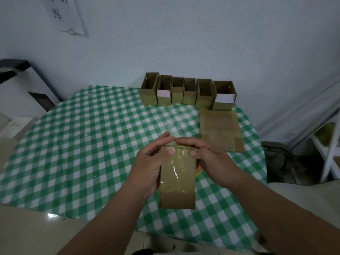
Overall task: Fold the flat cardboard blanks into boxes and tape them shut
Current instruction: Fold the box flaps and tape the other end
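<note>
Centrally, just below the middle of the frame, both hands hold one cardboard box (177,178) above the desk (82,144), which wears a green and white checked cloth. The left hand (149,162) is curled round the box's left side, its thumb lying across the upper front face and its fingers reaching over the top edge. The right hand (211,159) meets it from the right, fingers folded over the same top edge and thumb pressed on the front just beside the left thumb. Glossy clear tape (176,168) covers the upper part of the box's front (it wrinkles and catches the light), while the lower part is bare cardboard.

Peeking out between the box's right side and the right hand is a small orange and green object (198,171), mostly hidden; what it is cannot be told.

Toward the upper right of the desk, well apart from the hands, a row of six open-topped boxes (187,92) stands against the pale wall (202,43). Just in front of the row's right end lies a flat cardboard blank (219,128). A paper notice (64,15) hangs at the upper left of the frame.
</note>
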